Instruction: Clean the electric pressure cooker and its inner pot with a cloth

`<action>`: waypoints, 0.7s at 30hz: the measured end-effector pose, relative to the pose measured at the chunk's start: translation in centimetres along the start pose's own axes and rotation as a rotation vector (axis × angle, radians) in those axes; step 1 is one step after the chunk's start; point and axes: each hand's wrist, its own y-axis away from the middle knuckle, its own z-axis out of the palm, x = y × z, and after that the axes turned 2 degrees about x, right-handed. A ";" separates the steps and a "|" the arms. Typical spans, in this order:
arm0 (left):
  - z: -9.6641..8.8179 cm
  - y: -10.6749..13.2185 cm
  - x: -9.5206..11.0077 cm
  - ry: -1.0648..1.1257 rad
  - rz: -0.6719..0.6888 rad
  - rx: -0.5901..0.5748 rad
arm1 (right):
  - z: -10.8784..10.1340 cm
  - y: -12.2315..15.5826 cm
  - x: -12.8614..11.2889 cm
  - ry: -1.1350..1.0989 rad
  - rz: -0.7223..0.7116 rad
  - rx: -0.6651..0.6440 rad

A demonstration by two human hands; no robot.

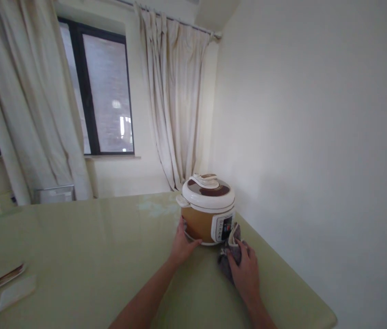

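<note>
A white and gold electric pressure cooker (198,221) with a brown-topped lid stands upright on the green tabletop. My left hand (182,243) grips its lower left side, thumb along the front of the base and fingers round the side. In my right hand (245,267) is a bunched grey cloth (227,265), pinched between thumb and fingers. The cloth lies against the cooker's front right, close beside the control panel (222,227) with its dark display. Some of the right fingers are hidden by the cloth.
The green table (87,256) meets a white wall (310,137) on the right. At the left lie a narrow tray-like item (4,277) and a flat pale piece (16,292). Curtains (176,91) hang around a dark-framed window (107,91) behind.
</note>
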 end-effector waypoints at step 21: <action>-8.1 11.6 5.0 -0.438 0.022 0.003 | -2.2 0.3 -0.3 0.010 -0.041 -0.128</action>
